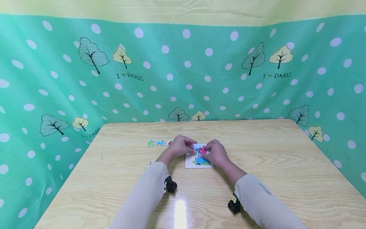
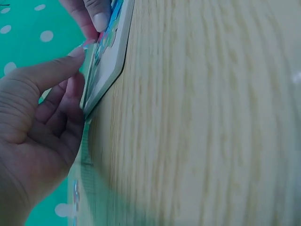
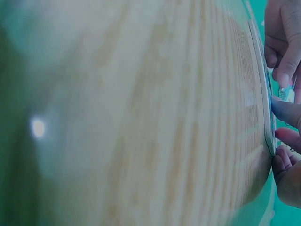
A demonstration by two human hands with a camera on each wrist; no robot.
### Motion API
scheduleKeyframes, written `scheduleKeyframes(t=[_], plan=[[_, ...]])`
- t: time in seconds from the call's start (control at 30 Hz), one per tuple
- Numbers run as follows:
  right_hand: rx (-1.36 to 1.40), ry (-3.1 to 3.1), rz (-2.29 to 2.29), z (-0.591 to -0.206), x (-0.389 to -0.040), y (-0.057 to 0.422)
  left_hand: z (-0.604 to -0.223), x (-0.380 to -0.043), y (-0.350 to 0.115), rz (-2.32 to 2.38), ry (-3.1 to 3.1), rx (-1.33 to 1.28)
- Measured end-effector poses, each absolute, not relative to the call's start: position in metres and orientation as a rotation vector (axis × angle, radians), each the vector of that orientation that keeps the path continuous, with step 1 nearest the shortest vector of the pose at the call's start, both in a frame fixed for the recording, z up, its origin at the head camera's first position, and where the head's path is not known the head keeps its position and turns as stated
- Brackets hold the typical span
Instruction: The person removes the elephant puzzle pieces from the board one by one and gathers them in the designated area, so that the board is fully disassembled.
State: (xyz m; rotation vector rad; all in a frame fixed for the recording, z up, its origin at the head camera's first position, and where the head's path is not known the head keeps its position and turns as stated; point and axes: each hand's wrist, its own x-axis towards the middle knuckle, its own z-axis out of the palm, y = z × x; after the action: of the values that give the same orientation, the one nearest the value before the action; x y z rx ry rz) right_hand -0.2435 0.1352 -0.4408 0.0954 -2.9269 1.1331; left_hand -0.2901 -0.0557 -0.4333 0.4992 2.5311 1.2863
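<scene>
A small square jigsaw board (image 1: 190, 163) with a pale frame lies on the table, partly filled with blue, red and green pieces. Above its upper left part, my left hand (image 1: 181, 146) pinches a small puzzle piece (image 3: 284, 94) between thumb and forefinger. From the right, my right hand (image 1: 217, 153) reaches over the board. Its thumb and forefinger lie on either side of a red-patterned puzzle piece (image 1: 202, 150), gripping it at the board's surface. The fingers hide part of the picture. In the left wrist view, the board's edge (image 2: 106, 77) runs close beside the left fingertips.
Left of the board, loose puzzle pieces lie in a row: a green one (image 1: 151, 143), a blue one (image 1: 160, 142) and a red-and-white one (image 1: 170, 142) beside the left hand. A green dotted curtain (image 1: 171, 79) hangs behind the wooden table (image 1: 271, 152).
</scene>
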Motion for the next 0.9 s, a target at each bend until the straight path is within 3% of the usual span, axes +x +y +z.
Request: scheduleKeyframes(t=[0.9], plan=[[0.081,-2.928,1.131,-0.441,-0.242,0.134,-0.433,-0.272,-0.097,1.543,2.431,0.429]])
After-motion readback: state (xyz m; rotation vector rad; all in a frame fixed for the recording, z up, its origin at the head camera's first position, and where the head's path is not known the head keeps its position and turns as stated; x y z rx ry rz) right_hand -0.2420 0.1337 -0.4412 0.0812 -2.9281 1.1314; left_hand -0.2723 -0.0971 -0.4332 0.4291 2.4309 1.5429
